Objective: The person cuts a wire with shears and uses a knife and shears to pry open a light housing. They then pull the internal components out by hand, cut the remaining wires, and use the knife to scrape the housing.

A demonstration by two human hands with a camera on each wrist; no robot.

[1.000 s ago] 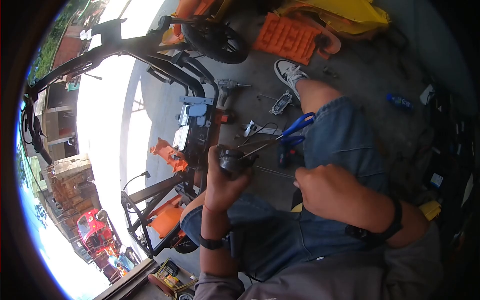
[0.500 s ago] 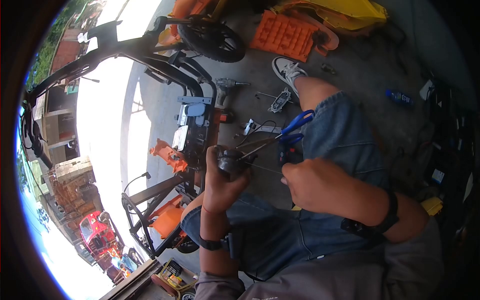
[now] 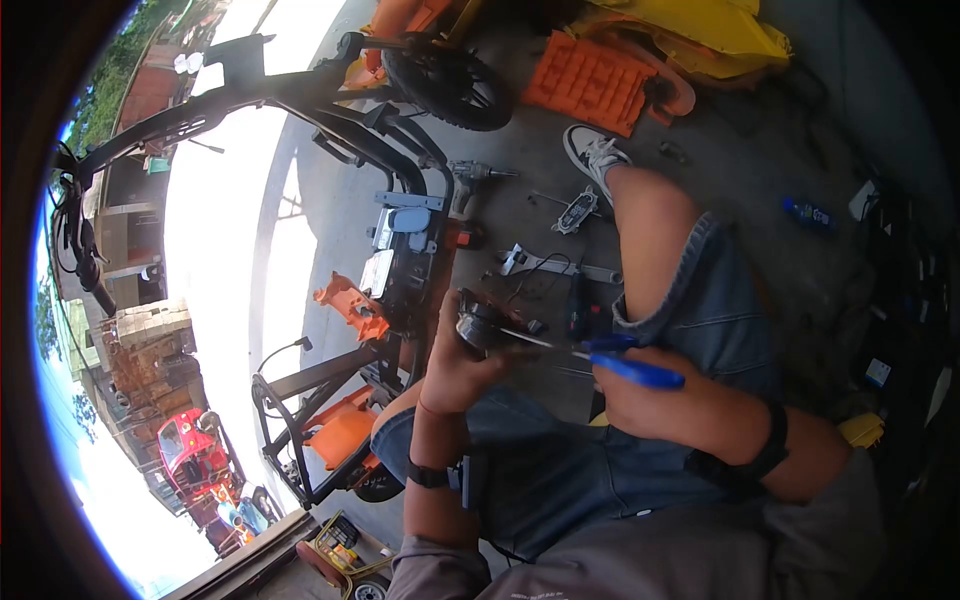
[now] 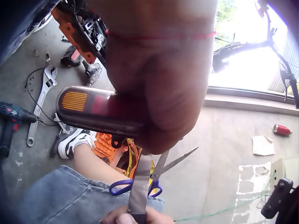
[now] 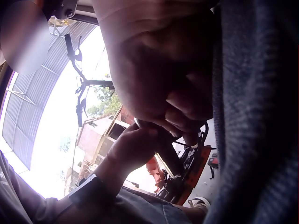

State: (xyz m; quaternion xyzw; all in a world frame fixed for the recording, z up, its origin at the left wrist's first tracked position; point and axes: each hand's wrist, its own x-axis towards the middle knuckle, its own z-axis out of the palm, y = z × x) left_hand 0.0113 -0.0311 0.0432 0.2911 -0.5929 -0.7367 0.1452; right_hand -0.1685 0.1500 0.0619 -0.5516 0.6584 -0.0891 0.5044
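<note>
My left hand [image 3: 455, 365] grips a tail light [image 4: 74, 103] with an amber and red lens in a dark housing; the palm hides much of it. Scissors [image 4: 122, 187] with blue handles extend from beneath the same hand, blades spread. In the head view their handles overlap the right hand [image 3: 645, 395]. That right hand's fingers curl round the dark handle of a knife [image 4: 139, 189], its flat blade reaching up to the left hand's fingers beside the tail light. The right wrist view shows both hands close together, their fingers overlapping.
An adjustable wrench [image 3: 560, 263], a dark drill [image 4: 16, 119] and a grey impact wrench [image 3: 465, 185] lie on the floor. A stripped black bike frame [image 3: 330, 130] stands to the left. Orange panels [image 3: 585, 80] and yellow panels [image 3: 700, 35] lie beyond the foot.
The scissors' blue handles have swung down and right, from above the knee to over the right hand. The tail light has turned slightly in the left hand. The head view has shifted slightly.
</note>
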